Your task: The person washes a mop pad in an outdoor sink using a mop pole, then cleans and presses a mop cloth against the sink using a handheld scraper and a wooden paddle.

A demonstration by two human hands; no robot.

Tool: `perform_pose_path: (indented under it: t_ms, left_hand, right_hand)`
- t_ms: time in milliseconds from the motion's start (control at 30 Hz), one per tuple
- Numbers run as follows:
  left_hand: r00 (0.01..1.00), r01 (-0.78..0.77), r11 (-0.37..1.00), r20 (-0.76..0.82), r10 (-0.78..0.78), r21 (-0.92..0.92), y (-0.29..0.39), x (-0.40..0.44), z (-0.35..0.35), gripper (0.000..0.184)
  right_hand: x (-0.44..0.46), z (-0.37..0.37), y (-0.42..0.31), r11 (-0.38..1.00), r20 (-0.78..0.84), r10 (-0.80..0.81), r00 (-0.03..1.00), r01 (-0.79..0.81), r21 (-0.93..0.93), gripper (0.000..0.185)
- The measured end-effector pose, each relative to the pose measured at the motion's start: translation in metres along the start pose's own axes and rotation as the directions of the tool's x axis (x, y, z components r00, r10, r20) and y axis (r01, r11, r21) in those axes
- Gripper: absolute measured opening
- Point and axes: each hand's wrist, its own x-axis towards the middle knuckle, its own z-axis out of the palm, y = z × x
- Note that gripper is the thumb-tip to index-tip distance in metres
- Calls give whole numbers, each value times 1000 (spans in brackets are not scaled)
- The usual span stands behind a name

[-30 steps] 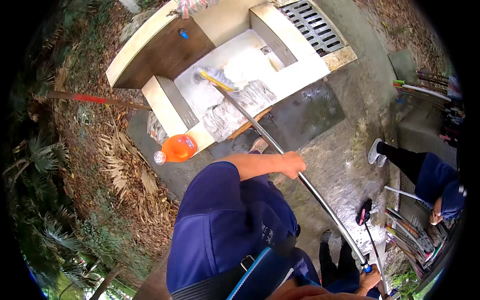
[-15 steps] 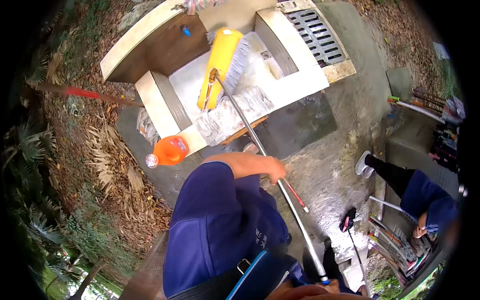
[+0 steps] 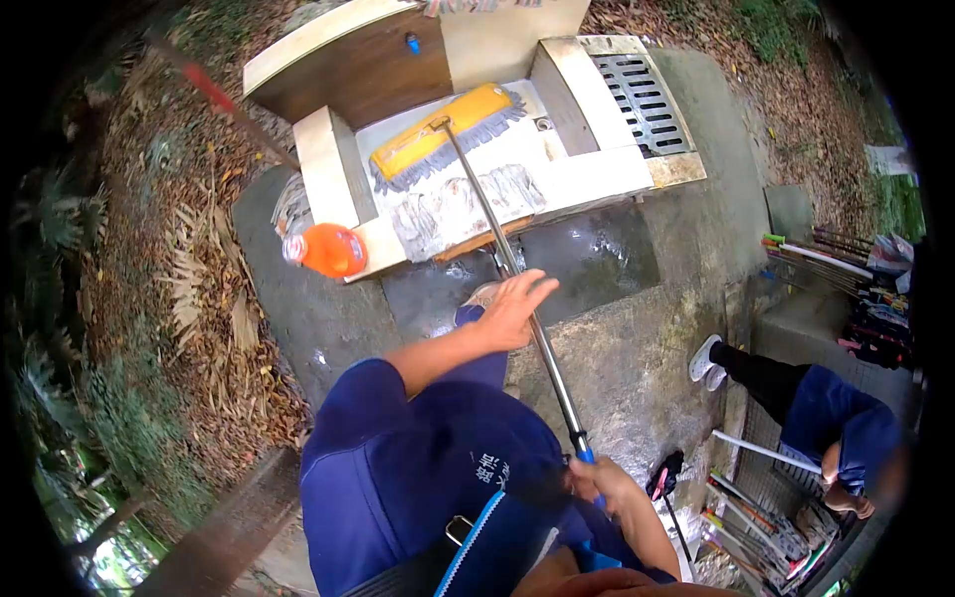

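Note:
My right hand (image 3: 600, 485) is closed round the blue grip of a long metal pole (image 3: 557, 383). At the pole's far end, a flat mop head (image 3: 448, 129), yellow with grey fringe, lies slantwise inside the white-lined sink (image 3: 323, 169). My left hand (image 3: 512, 310) is laid over the middle of the pole with fingers stretched out, not wrapped round it. A crumpled grey-white cloth (image 3: 468, 209) drapes the sink's front wall. An orange bottle (image 3: 333, 250) with a pale cap is at the sink's near left corner.
A slotted grey drain grate (image 3: 644, 104) sits right of the sink. A blue tap (image 3: 413, 43) is on its back wall. A red-banded pole (image 3: 214, 95) leans at left. Another person (image 3: 836, 423) is at right, beside several mops and poles (image 3: 766, 522).
The mop head has turned from nearly upright in view to a slant across the sink. My left hand has opened from its grip on the pole. My right hand now shows on the blue grip.

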Motion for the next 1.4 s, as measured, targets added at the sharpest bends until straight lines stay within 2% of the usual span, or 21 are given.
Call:
perform_pose_path:
  t_ms: [33, 67, 133, 167, 233, 267, 300, 367, 433, 500, 600, 700, 767, 867, 900, 967, 1033, 1100, 1233, 1267, 1400]
  left_hand:
    - [1000, 2, 1000, -21, -2, 15, 2, -22, 26, 57]
    - [957, 248, 881, -37, -287, -404, -3, -50, 66, 54]
    - [671, 506, -67, 441, -596, -860, 29, -79, 74, 33]
    - [667, 496, -71, 432, -607, -865, 53, -88, 71, 33]
    - [608, 393, -376, 544, -578, -839, 92, -97, 78, 29]
    - [697, 206, -496, 482, -531, -844, 88, -100, 96, 26]
    - [642, 132, -416, 398, -656, -900, 69, -107, 121, 33]
    - [683, 123, -504, 441, -583, -855, 100, -135, 103, 32]
    - [658, 207, -405, 433, -616, -890, 173, -168, 66, 34]
    - [653, 130, -624, 541, -530, -770, 215, -180, 49, 35]
    - [678, 157, -340, 351, -646, -927, 159, -139, 60, 38]
    - [672, 183, -260, 313, -671, -948, 51, -124, 82, 39]
    - [657, 199, -183, 270, -704, -963, 69, -152, 85, 36]
    - [656, 152, -354, 362, -662, -923, 166, -198, 58, 26]
    - [587, 209, -256, 331, -739, -944, 189, -200, 55, 23]
    - [682, 168, -321, 345, -644, -932, 160, -175, 49, 28]
    - [674, 218, -92, 218, -706, -972, 107, -131, 47, 35]
    - [683, 212, -148, 255, -684, -966, 73, -114, 48, 39]
    - [679, 170, -410, 408, -610, -896, 155, -190, 52, 27]
    - [637, 181, -420, 431, -639, -889, 189, -196, 43, 29]
    - [758, 66, -371, 288, -585, -926, 130, -135, 40, 33]
  right_hand:
    - [13, -3, 4, 1000, 34, -12, 999, 11, 30, 31]
    - [24, -8, 9, 995, 130, -27, 991, 14, 98, 31]
    - [49, -10, 15, 977, 267, -110, 957, 55, 206, 33]
    - [58, -7, 21, 965, 300, -173, 938, 99, 244, 34]
    - [45, 27, 22, 908, 144, -393, 908, 358, 216, 32]
    - [62, 26, 29, 913, 265, -371, 890, 297, 278, 30]
    - [76, 24, 41, 914, 378, -353, 856, 229, 334, 28]
    - [42, 38, 71, 897, 384, -377, 843, 229, 377, 26]
    - [-15, 54, 112, 911, 272, -406, 872, 365, 190, 26]
    - [-58, 57, 133, 931, 280, -310, 909, 230, 283, 26]
    - [-33, 69, 82, 898, 313, -402, 860, 305, 316, 15]
    - [89, 78, 41, 852, 396, -474, 787, 296, 432, 15]
    - [76, 76, 94, 878, 390, -392, 833, 212, 430, 13]
    - [1, 82, 133, 922, 334, -313, 889, 200, 331, 10]
    - [-24, 87, 138, 942, 311, -237, 920, 140, 305, 9]
    - [-29, 93, 101, 925, 363, -309, 879, 189, 331, 8]
    - [21, 94, 50, 880, 347, -433, 832, 307, 362, 10]
    - [55, 99, 22, 874, 459, -448, 767, 268, 406, 18]
    - [5, 87, 117, 952, 352, -287, 891, 226, 205, 13]
    - [-27, 91, 130, 958, 199, -275, 941, 249, 144, 13]
    - [-6, 89, 56, 890, 334, -450, 828, 384, 248, 9]
